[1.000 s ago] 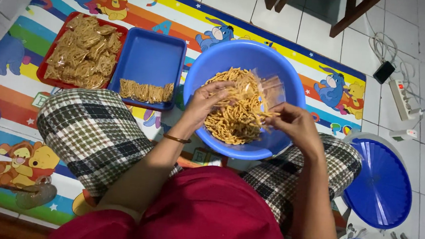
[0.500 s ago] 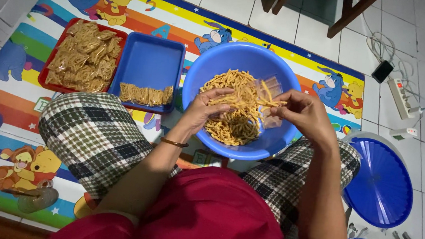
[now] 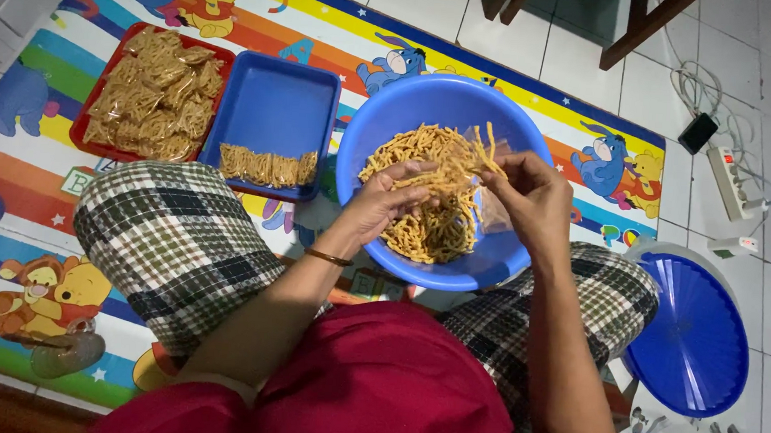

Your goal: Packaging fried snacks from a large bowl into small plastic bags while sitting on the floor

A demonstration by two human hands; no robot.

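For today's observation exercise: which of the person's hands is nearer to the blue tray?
Left. The left hand is over the bowl's left side, closer to the blue tray; the right hand is over its right side, farther off.

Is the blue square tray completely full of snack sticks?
No, the blue tray holds only one row of snack sticks along its near edge.
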